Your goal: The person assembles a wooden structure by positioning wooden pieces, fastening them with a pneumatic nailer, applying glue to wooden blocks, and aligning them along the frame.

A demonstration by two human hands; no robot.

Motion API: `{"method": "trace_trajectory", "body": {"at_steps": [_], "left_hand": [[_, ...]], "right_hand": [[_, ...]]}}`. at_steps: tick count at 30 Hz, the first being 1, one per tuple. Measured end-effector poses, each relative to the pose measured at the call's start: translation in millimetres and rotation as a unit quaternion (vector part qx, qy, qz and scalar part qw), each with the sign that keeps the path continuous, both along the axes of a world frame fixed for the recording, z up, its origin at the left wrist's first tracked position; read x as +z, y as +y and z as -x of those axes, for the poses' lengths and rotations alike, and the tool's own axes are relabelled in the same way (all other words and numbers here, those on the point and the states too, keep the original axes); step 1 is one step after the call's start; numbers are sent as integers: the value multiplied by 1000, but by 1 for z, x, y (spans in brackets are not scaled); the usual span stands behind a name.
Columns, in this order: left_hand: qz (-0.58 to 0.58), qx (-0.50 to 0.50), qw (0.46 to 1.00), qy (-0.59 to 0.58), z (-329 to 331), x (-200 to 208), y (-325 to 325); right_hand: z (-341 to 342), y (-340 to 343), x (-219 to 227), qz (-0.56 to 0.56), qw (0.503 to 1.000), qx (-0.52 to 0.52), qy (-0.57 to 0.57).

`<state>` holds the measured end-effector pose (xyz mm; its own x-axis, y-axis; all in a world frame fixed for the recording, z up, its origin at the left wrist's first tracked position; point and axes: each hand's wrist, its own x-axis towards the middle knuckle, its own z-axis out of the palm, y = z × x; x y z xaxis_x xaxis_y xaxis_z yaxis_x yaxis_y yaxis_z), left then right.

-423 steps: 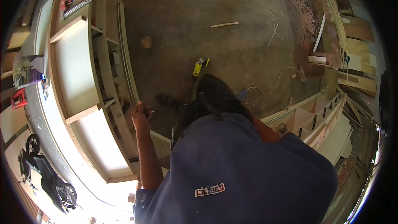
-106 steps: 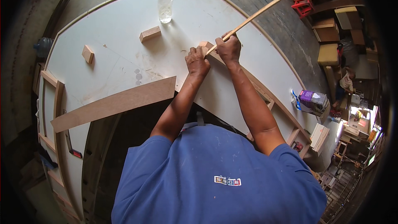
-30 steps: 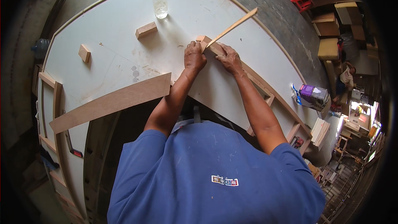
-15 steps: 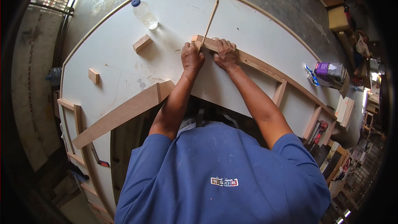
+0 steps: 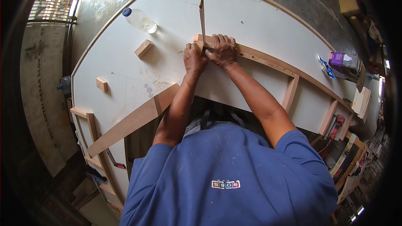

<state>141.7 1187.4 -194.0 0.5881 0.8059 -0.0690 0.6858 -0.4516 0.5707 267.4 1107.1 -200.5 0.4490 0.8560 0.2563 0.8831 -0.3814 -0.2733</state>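
A thin, flat wooden strip (image 5: 202,21) points away from me, its near end between my hands. My left hand (image 5: 194,60) is closed at that near end, beside the end of a long wooden rail (image 5: 264,60); its fingertips are partly hidden. My right hand (image 5: 223,51) is wrapped over the rail just right of the strip, thumb reaching toward the left hand. The rail belongs to a frame with crosspieces (image 5: 290,93) lying on a large white panel (image 5: 167,4). By my left forearm lies a wide tapered board (image 5: 130,119).
A clear bottle with a blue cap (image 5: 142,21) and two wood blocks (image 5: 144,49) (image 5: 101,84) sit left of my hands. At the right are a purple-labelled can (image 5: 344,62), a blue packet (image 5: 325,67) and a red power tool (image 5: 336,126). Another wooden frame (image 5: 90,129) stands at the left.
The strip's far end has swung left, and its flat side shows more. My right hand has moved slightly left, closer to my left hand. The whole view has turned slightly.
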Motion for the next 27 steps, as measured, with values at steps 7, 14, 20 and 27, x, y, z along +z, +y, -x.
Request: {"method": "trace_trajectory", "body": {"at_steps": [7,14,20,27], "left_hand": [[-12,10,1000,-16,0,0,0],[9,15,1000,2,-1,7,-1],[6,15,1000,-5,-1,4,0],[9,12,1000,-6,0,8,-1]], "right_hand": [[5,2,2,14,1000,-15,-14],[4,3,1,24,999,-6,-27],[4,8,1,43,999,-25,-16],[3,6,3,39,999,-15,-11]]}}
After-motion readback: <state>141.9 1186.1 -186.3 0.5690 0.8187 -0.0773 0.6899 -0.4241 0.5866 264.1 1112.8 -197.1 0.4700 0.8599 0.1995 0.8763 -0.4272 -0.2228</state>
